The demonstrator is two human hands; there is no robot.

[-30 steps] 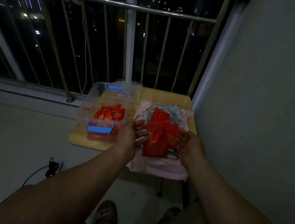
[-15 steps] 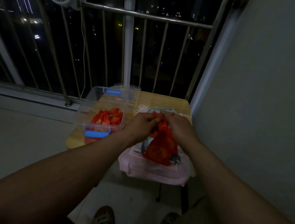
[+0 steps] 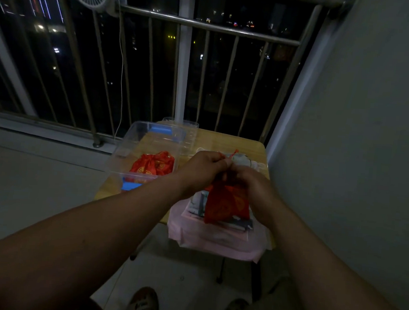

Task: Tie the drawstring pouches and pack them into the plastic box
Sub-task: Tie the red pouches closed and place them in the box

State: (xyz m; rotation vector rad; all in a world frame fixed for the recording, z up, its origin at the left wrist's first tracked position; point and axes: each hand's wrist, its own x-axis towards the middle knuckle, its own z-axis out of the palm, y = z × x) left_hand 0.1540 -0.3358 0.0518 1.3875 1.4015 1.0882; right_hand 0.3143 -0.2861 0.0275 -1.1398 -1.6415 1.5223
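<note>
Red pouch (image 3: 226, 203) with gold print, neck gathered, hanging upright over the right half of the table (image 3: 238, 143), red cord (image 3: 233, 154) poking up from the top. Clear open box (image 3: 125, 148) with blue latches at table's left, holding more red pouches (image 3: 153, 166) heaped inside.

You get a single view, from the camera on your head: it faces forward and down onto the small table (image 3: 238, 143) near you, towards the railing (image 3: 208, 27) beyond and the wall (image 3: 360, 118) on your right (the wide lens splays the bars outwards).
</note>
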